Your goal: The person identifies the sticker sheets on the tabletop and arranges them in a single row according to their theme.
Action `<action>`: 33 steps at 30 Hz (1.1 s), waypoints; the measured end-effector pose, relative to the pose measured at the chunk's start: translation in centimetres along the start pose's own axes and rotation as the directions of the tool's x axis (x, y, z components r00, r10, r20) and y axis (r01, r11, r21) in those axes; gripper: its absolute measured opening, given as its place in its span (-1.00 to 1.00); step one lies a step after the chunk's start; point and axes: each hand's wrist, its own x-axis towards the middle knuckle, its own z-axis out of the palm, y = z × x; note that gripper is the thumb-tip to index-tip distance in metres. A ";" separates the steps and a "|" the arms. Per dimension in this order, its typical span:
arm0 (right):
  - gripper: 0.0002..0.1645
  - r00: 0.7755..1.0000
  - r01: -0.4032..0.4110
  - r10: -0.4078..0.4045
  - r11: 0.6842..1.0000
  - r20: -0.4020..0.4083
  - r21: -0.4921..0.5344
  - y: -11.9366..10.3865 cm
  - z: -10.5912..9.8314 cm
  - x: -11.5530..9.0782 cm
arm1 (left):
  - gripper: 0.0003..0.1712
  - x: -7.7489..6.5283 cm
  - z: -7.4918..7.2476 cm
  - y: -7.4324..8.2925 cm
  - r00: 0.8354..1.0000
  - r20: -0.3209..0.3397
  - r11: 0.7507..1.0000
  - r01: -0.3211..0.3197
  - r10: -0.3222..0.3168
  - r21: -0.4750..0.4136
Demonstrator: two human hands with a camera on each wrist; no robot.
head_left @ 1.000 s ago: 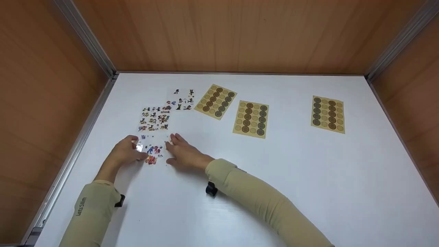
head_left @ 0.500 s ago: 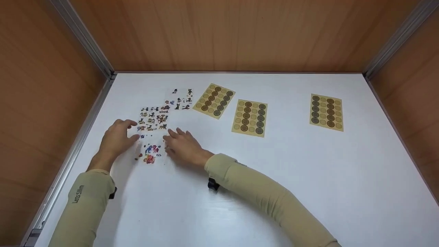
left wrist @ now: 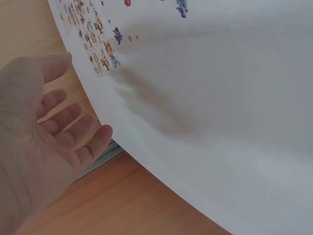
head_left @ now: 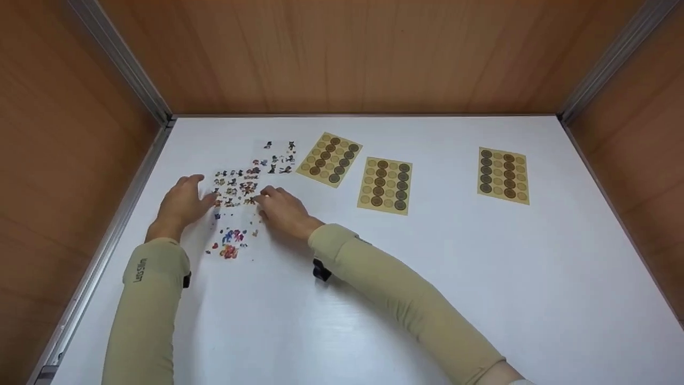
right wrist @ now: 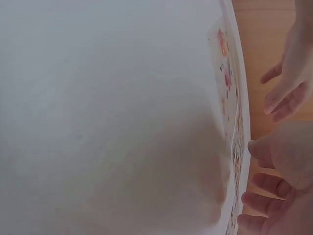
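My left grip (head_left: 180, 204), fingers loosely extended; small-figure sticker sheet (head_left: 233, 187), between my two grips; my right grip (head_left: 284, 211), fingers relaxed, at that sheet's right edge, contact unclear; farther right, tan round-sticker sheets (head_left: 385, 186) on the desk (head_left: 481, 278).

Three tan sheets (head_left: 385, 185), three cartoon sheets (head_left: 236, 188)

Head view: high, facing forward and down across the table (head_left: 267, 331). Wrist views: close, past left hand (left wrist: 41, 147) and right hand (head_left: 287, 214); both show sticker sheets (head_left: 235, 188).
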 end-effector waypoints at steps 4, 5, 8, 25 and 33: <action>-0.44 0.999 -0.044 0.043 0.999 0.007 0.025 0.1 0.2 0.6 | -0.11 1.1 0.6 -0.4 0.998 0.034 0.989 0.061 -0.057 -0.131; -0.41 0.999 -0.051 0.051 0.998 0.005 0.021 0.2 0.3 0.7 | -0.10 1.3 0.7 -0.5 0.997 0.029 0.983 0.072 -0.068 -0.166; -0.38 0.999 -0.054 0.054 0.998 0.003 0.024 0.3 0.6 1.0 | -0.07 1.7 1.2 -1.0 0.996 0.006 0.969 0.086 -0.087 -0.230; -0.29 0.969 0.057 -0.044 0.997 0.242 -0.048 0.8 2.2 0.9 | 0.06 2.9 3.9 -0.8 0.990 0.090 0.975 0.124 -0.109 -0.184; -0.20 0.960 0.016 -0.016 1.000 0.279 0.004 0.7 2.3 1.0 | 0.16 3.1 4.0 -0.5 0.987 0.133 0.983 0.111 -0.092 -0.145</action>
